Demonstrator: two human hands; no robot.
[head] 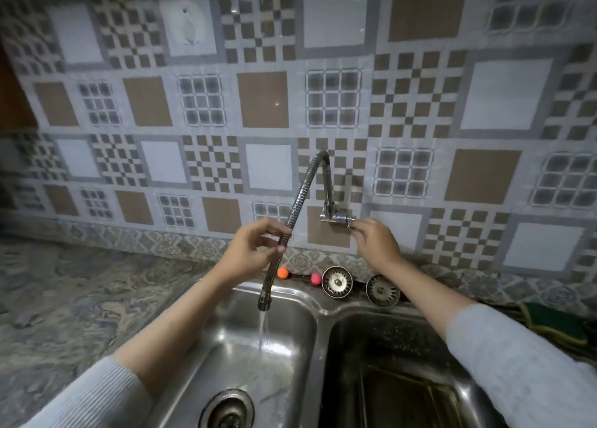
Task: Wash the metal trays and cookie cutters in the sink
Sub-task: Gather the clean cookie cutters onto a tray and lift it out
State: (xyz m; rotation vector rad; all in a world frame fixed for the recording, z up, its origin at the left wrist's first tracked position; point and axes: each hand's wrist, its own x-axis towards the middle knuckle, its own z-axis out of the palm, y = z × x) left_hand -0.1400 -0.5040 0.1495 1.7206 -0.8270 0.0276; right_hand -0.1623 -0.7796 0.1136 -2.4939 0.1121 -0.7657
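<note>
Hose (292, 214): flexible metal spout, arching from wall tap (334, 216), long axis running down, nozzle pointing into left sink (290, 301) basin; water running. Left hand (255, 250): grip curled round hose mid-length. Right hand (376, 243): fingertips pinching tap handle. Tray (410, 398): dark, lying in right basin. Two strainers (337, 281) propped on sink's back rim. No legible writing.

Both hands raised: left (250, 246) curled, right (374, 241) pinching.

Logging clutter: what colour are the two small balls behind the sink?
One orange ball, one pink ball; head view.
</note>
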